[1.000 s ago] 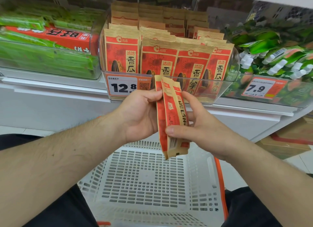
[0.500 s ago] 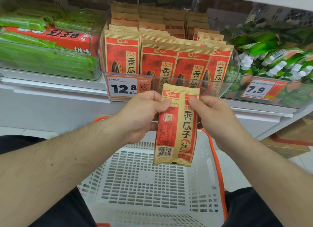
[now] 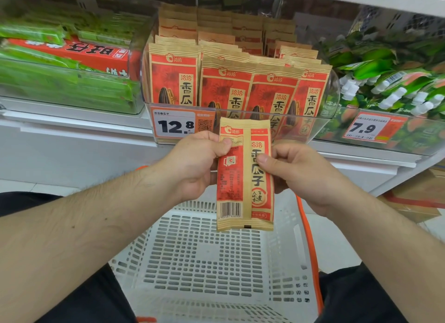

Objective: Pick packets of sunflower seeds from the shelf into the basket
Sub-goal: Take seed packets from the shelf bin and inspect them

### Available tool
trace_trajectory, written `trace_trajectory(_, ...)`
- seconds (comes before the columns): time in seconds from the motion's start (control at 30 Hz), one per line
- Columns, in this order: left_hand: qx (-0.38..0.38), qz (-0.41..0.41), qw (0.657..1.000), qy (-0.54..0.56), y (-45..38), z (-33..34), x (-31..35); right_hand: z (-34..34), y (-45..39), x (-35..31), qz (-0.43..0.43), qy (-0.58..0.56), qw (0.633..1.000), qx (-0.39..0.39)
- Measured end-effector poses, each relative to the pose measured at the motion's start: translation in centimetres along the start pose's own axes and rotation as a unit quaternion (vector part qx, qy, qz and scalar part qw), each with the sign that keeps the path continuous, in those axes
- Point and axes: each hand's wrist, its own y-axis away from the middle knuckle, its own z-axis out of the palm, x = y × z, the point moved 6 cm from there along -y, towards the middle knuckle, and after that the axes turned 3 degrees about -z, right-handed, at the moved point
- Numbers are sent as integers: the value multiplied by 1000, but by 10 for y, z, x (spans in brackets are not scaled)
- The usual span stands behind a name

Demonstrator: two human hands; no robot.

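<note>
One packet [image 3: 245,175] is off the shelf [image 3: 79,127] — pinched by left hand [image 3: 197,163] and right hand [image 3: 301,171] above the bare-looking basket [image 3: 204,262]; dropping it in remains.

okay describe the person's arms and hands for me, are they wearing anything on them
Both forearms are bare to the frame edge, with no sleeves in view. The left hand and right hand wear no gloves, and no rings, watch or bracelet show. The forearms have visible hair, and the nails are short.
</note>
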Motion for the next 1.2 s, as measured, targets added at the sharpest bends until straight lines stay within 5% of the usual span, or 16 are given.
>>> trace_trajectory(0.27, 17, -45, 998, 36, -6, -5, -6, 11, 12, -7, 22, 32, 993, -115)
trace_trajectory(0.47, 76, 22, 993, -91, -1, -8, -5, 12, 16, -17, -27, 215, 976, -17)
trace_trajectory(0.67, -32, 24, 993, -112, 10, 9, -3, 28, 22, -20, -82, 346, 934, -18)
trace_trajectory(0.9, -74, 38, 986, -142, 14, 17, -2, 11, 15, -16, -71, 137, 988, 14)
trace_trajectory(1.2, -116, 3, 988, -105, 14, 22, -6, 12, 9, -17, -73, 32, 996, 29)
